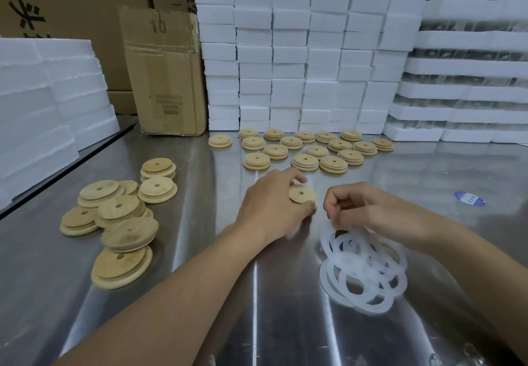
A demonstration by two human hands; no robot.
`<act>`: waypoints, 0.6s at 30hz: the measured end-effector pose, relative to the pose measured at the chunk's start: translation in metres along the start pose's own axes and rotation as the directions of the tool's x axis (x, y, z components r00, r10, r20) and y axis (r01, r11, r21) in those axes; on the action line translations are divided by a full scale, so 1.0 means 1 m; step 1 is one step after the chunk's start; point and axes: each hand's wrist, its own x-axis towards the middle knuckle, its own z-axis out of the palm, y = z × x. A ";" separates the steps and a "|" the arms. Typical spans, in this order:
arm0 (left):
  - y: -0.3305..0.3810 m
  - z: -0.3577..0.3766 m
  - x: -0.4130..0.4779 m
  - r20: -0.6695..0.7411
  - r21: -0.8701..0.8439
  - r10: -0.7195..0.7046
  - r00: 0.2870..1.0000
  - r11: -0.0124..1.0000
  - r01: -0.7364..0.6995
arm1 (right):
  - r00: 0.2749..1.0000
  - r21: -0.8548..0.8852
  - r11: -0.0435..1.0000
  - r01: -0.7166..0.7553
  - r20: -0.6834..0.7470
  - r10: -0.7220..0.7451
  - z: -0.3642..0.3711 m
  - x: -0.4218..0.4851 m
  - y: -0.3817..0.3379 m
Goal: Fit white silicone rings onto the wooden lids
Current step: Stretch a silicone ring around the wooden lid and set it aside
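Plainly, the left hand (268, 203) had its grip closed round one wooden lid (301, 197), fingers curled over the far edge and thumb at the near edge, holding the lid low over the counter (200, 251). Just right of that grip, the right hand (353, 205) had its fingers curled tight together above the heap of silicone rings (363, 268). A pale strand seemed to rise toward the fingertips, but whether they pinched a ring could not be told.

The likeliest trouble lay in that heap. The rings lay looped over and through one another directly beneath the right grip. A lift would therefore probably have dragged two or three up together, or flicked one away across the counter. They looked thin and limp, so a ring might also have twisted while being stretched over the lid and seated only part of the way round.

The left grip covered much of the lid's rim, leaving little free edge to start a ring on, and a shift of fingers could have let the lid slip. Beyond both grips stood the finished lids (308, 150) in rows, near enough for a dropped lid to knock them. The bare lids (114, 217) lay well left of the left grip.
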 end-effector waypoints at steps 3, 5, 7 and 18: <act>0.006 0.003 0.003 -0.037 -0.322 -0.037 0.999 0.947 0.023 | 1.000 0.067 0.998 0.017 -0.014 -0.016 -0.004 0.002 0.002; 0.008 0.003 0.006 -0.013 -0.484 -0.089 0.996 0.872 0.072 | 0.999 0.097 0.995 0.030 -0.014 -0.028 -0.006 0.002 0.003; 0.009 0.004 0.005 0.045 -0.570 -0.124 0.991 0.812 0.127 | 0.999 0.141 0.989 0.039 -0.017 -0.037 -0.007 0.002 0.004; 0.013 -0.002 0.005 0.288 -0.802 -0.143 0.947 0.504 0.320 | 0.915 0.129 0.985 0.119 -0.400 -0.058 -0.005 0.011 0.012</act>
